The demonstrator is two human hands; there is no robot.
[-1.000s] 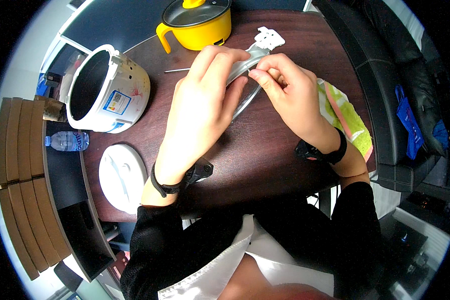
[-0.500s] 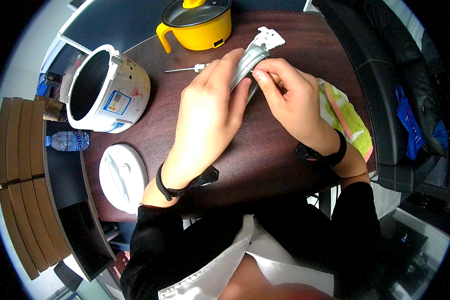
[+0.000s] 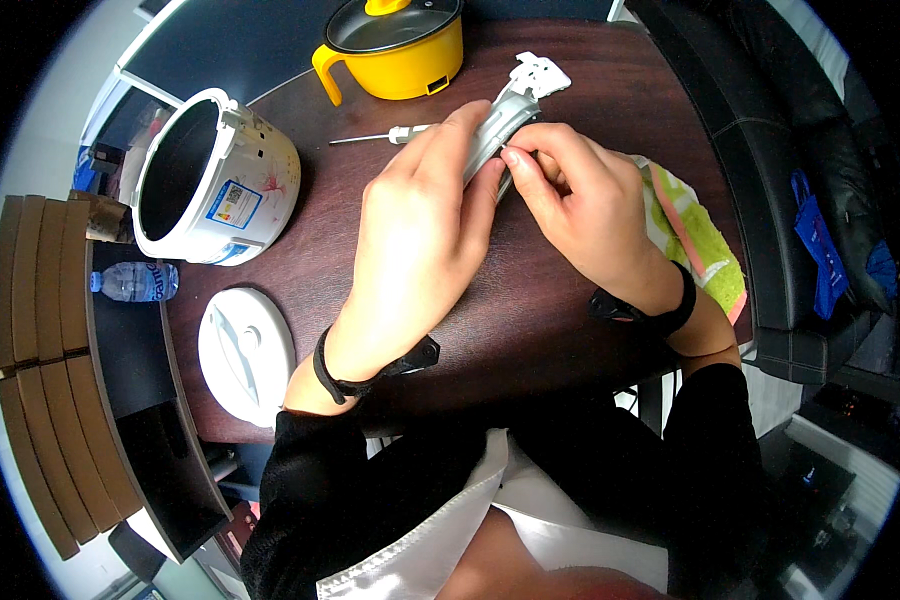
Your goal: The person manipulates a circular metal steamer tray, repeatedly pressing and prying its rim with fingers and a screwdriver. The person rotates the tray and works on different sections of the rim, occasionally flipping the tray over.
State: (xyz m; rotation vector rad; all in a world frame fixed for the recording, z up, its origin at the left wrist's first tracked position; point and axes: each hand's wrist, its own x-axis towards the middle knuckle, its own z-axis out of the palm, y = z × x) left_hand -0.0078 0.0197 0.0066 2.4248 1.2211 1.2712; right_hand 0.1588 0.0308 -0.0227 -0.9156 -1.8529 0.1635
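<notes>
one grey part (image 3: 506, 116), left hand (image 3: 416, 212) gripping it (right hand (image 3: 592, 202) pinched closed alongside)

Clothing: black top (image 3: 400, 480), black left sleeve (image 3: 315, 465) and right sleeve (image 3: 715, 430), both ending on the forearm. Collar (image 3: 410, 562): white, broad, smooth. Left wrist strap (image 3: 327, 372): black, with dark angular module (image 3: 425, 354). Right wrist strap (image 3: 682, 298): black; its shadowed module (image 3: 612, 306) appears similar.

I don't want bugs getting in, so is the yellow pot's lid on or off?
On: the round lid covers the top of the yellow pot, with its yellow knob facing up.
</notes>
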